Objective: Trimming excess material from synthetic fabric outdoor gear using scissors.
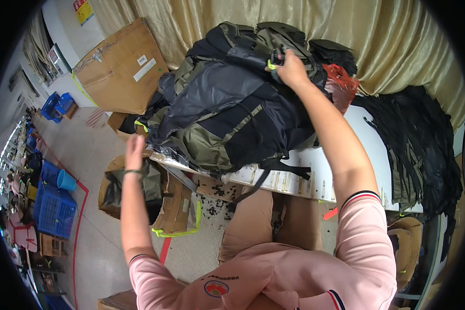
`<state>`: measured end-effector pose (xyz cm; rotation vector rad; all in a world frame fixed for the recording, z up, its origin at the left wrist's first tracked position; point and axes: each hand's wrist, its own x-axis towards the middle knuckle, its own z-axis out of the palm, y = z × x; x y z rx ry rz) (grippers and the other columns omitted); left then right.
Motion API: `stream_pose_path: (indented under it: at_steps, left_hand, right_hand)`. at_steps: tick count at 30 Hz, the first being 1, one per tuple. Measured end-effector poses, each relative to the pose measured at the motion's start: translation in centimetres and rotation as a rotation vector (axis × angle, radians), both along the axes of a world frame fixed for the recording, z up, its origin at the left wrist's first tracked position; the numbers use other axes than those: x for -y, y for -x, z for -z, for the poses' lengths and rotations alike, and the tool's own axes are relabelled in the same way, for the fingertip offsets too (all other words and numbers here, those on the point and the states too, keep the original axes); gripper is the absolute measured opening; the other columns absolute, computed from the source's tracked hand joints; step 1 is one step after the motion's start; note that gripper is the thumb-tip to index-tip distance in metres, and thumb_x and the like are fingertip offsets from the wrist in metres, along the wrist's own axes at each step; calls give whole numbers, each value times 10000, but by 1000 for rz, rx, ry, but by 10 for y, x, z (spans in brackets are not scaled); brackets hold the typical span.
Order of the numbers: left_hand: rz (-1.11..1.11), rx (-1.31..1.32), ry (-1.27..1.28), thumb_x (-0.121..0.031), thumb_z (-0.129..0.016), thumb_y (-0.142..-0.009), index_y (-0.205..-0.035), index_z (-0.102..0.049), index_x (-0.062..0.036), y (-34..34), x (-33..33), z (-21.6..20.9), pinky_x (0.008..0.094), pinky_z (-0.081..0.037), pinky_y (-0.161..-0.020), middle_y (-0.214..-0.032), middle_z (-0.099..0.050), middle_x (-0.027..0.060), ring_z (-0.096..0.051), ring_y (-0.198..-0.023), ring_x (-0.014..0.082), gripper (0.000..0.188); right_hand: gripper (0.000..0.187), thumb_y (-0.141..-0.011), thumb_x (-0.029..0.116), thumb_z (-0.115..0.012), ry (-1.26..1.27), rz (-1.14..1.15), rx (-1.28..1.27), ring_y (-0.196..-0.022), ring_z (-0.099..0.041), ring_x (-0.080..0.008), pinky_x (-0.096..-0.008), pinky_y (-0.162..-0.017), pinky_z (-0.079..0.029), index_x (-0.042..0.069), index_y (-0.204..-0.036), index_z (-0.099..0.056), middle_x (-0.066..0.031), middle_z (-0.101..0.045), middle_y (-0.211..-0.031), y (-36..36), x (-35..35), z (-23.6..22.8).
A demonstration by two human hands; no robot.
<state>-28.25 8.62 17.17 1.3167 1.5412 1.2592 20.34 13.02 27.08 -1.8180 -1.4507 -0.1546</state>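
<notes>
A large backpack (211, 132) in black and olive green, or a heap of its parts, lies across the white table. My right hand (293, 71) is at its far right side, closed around a small black piece with a yellow-green part (272, 63); its exact kind is too small to tell. My left hand (134, 153) is raised off the table's left end, fingers stretched upward, with nothing visible in it. Just beyond those fingers shows a yellow-green strip (141, 125). A black strap (254, 187) hangs from the backpack over the table's front edge.
Black fabric strips (415, 139) pile up on the right of the white table (364, 126), beside a red plastic bag (340, 85). An open carton (178, 209) with olive fabric stands below my left hand. A big cardboard sheet (121, 67) leans behind. Black scraps litter the floor.
</notes>
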Motion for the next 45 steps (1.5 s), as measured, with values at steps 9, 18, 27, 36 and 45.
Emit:
stream_pose_path:
  at_steps: [9, 18, 27, 36, 45]
  left_hand:
    - [179, 582, -238, -18, -615, -871, -1123, -600, 17, -61, -19, 19, 246, -484, -792, -1023, -657, 79, -617, -849, 120, 255]
    - [1195, -246, -484, 58, -619, -668, -754, -662, -68, -112, 154, 19, 345, -481, -786, -849, -646, 62, -604, -816, 263, 158]
    - [1793, -708, 339, -94, -680, -750, -919, -684, -65, -95, 195, 128, 386, -486, -801, -910, -661, 108, -617, -890, 297, 171]
    - [1158, -729, -352, -101, -709, -736, -989, -633, -75, -184, 157, 127, 391, -446, -833, -949, -602, 109, -570, -932, 304, 265]
    - [1149, -804, -93, -130, -779, -639, -843, -586, -81, -178, 141, 182, 406, -423, -812, -887, -581, 96, -550, -955, 313, 285]
  right_hand:
    - [279, -724, 88, -719, -413, -90, 2, -866, -616, -388, -425, -745, -484, 63, -935, -539, -190, -623, -887, -6, 68, -15]
    - [388, -931, 396, -570, -442, 160, -1040, -852, -556, -134, -256, -782, -440, 38, -1082, -576, -36, -589, -1010, -140, 383, 97]
    - [165, -798, 48, -675, 135, 435, -1011, -638, -541, -105, -250, -584, -430, 88, -836, -520, -15, -594, -798, -106, 557, 257]
    - [405, -757, -200, -478, 437, -252, -939, -937, -628, -175, -285, -813, -514, 18, -1098, -502, -79, -615, -1115, -58, 413, 230]
    - [205, -785, -85, -601, 440, -124, -615, -769, -560, -91, -262, -735, -477, 53, -906, -511, -14, -597, -852, -59, 390, 318]
